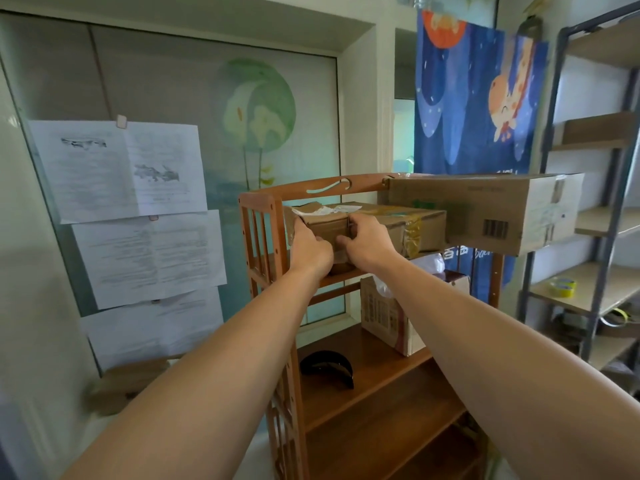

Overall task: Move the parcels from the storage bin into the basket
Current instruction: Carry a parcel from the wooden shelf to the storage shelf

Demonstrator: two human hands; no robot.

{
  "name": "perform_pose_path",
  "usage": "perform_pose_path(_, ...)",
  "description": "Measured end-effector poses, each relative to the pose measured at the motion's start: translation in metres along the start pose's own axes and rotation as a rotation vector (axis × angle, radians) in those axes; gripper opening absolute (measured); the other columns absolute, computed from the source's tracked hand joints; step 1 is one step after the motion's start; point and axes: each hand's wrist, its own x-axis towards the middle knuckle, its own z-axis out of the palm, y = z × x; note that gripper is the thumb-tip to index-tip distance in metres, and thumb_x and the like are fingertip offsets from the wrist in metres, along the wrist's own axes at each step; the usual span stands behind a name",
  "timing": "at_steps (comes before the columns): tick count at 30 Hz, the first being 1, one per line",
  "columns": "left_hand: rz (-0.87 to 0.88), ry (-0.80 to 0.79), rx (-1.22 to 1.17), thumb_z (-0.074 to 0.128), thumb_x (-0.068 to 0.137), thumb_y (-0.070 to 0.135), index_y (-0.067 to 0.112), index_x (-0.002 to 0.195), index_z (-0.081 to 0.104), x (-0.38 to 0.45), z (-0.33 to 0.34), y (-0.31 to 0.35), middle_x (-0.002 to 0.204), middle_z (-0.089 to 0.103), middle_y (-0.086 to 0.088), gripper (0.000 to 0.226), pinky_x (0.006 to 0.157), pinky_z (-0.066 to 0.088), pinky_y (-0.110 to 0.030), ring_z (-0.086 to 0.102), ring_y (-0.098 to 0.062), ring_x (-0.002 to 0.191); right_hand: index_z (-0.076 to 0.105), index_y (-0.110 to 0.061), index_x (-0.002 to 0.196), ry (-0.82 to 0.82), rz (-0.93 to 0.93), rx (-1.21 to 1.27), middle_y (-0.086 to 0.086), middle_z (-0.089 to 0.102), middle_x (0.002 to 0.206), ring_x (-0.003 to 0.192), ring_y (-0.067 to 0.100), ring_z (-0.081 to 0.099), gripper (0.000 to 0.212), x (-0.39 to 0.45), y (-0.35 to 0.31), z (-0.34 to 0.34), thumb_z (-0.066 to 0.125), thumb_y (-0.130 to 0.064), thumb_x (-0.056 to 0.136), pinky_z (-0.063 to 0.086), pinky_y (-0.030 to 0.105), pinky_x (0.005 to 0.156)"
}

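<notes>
Your 2 hands, left hand [309, 249] and right hand [369, 242], grip the near end of the parcel [391, 225], its long axis running rightward along the wooden shelf [258, 216].

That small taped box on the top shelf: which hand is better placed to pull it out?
Probably both together: left hand and right hand each grip the small taped box's near end.

Home storage corner, wooden shelf unit [263, 216], cartoon curtain [460, 109], metal rack [602, 258]
</notes>
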Motion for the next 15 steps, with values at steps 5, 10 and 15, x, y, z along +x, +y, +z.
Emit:
perform_pose_path(5,0.069,-0.012,0.002,0.041,0.101,0.0,0.024,0.158,0.022,-0.013,-0.007,0.009,0.152,0.045,-0.005,0.065,0.115,0.035,-0.037,0.043,-0.024,0.14,0.06,-0.015,0.131,0.058,-0.029,0.004,0.004,0.068,0.123,0.114,0.021,0.064,0.035,-0.018,-0.011,-0.011,0.063,-0.013,0.096,0.051,0.03,0.091)
perform_pose_path(10,0.114,-0.054,0.031,0.041,0.103,0.004,0.022,0.158,0.024,-0.031,-0.018,0.017,0.149,0.047,-0.005,0.06,0.111,0.037,-0.034,0.045,-0.022,0.138,0.062,-0.017,0.127,0.098,-0.023,0.002,0.001,0.07,0.12,0.11,0.019,0.066,0.033,-0.039,-0.022,-0.023,0.067,-0.016,0.094,0.055,0.036,0.097)
perform_pose_path(15,0.174,-0.083,0.014,0.042,0.103,0.002,0.017,0.153,0.033,-0.051,-0.033,0.02,0.148,0.048,-0.006,0.053,0.118,0.035,-0.038,0.043,-0.022,0.139,0.062,-0.021,0.125,0.14,0.0,0.013,-0.003,0.07,0.118,0.109,0.017,0.067,0.035,-0.064,-0.036,-0.027,0.071,-0.018,0.092,0.058,0.041,0.096)
